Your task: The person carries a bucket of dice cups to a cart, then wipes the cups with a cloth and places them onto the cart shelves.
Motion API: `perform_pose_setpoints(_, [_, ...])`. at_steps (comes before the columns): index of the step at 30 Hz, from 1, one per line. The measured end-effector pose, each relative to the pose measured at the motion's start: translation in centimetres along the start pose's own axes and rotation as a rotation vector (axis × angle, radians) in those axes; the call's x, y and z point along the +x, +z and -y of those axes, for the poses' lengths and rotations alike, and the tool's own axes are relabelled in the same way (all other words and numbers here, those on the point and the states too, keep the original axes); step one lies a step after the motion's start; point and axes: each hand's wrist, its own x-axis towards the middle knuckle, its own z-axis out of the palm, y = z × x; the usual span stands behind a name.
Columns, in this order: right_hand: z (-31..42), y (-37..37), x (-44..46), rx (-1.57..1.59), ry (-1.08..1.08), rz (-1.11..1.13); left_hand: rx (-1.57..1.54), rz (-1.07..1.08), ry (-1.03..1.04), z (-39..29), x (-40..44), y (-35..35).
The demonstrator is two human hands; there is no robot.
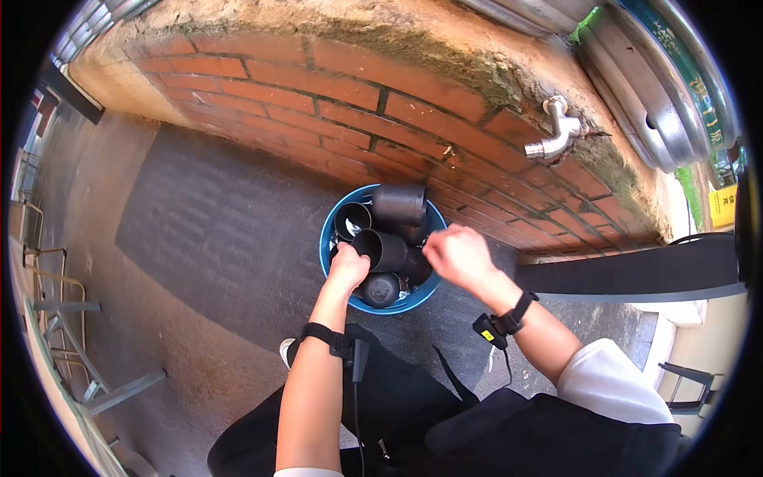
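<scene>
A round blue bucket (413,301) stands on the floor by the wall, filled with several black cylindrical cups. My left hand (348,267) is closed at the near-left rim of a black cup (387,253), which lies tilted with its mouth toward that hand. Over the bucket's right edge, my right hand (459,254) is curled closed; whatever it may hold is hidden. Another black cup (399,204) leans at the back of the bucket. One more cup (352,220) shows its open mouth with something whitish inside, and a rounded black base (381,290) faces up in front.
A brick wall (350,111) runs behind the bucket, with a metal tap (555,131) jutting from it. Metal kegs (636,87) sit on the ledge. A dark ribbed mat (214,222) covers the floor. Metal-framed furniture (95,381) stands at left.
</scene>
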Motion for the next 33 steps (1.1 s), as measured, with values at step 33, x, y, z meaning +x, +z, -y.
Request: perform_pose_setpoints(33, [0.5, -4.4, 0.6, 0.126, 0.022, -0.105, 0.320, -0.600, 0.536, -2.5, -3.5, -0.7])
